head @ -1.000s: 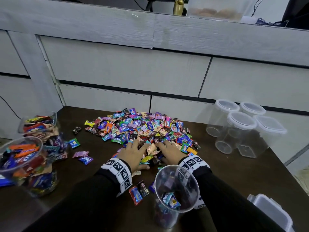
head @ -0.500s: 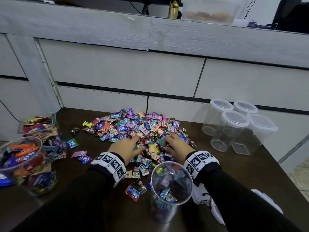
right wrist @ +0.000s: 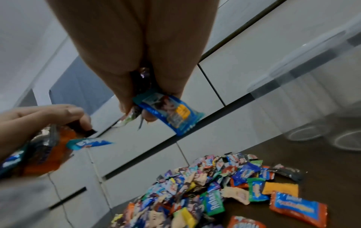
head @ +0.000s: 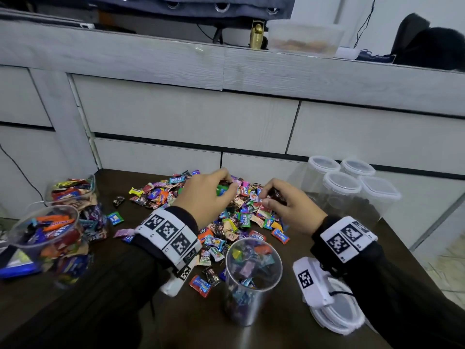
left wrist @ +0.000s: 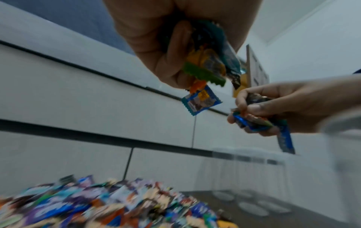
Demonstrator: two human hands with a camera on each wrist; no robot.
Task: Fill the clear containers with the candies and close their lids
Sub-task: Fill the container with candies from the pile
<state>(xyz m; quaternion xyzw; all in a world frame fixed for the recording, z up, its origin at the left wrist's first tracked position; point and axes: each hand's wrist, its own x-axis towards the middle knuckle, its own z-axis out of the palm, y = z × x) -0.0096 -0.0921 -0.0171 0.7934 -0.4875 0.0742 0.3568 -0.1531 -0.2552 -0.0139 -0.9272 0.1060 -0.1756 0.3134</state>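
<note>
A heap of wrapped candies [head: 226,212] [right wrist: 205,192] lies in the middle of the dark table [head: 289,331]. My left hand [head: 214,192] [left wrist: 195,61] is raised above the heap and grips a fistful of candies. My right hand [head: 276,200] [right wrist: 148,104] is lifted beside it and grips another fistful. An open clear container [head: 253,278], partly filled with candies, stands near the front edge below both hands. Its white lid [head: 337,313] lies to the right under my right forearm.
Two clear containers full of candies [head: 47,238] [head: 75,192] stand at the left. Several lidded clear containers holding no candies [head: 352,187] cluster at the back right. Loose candies [head: 200,285] lie by the open container. A grey drawer cabinet [head: 188,117] rises behind the table.
Both hands closed on candies in the heap and rose off it, each carrying a fistful. The head view tilted upward.
</note>
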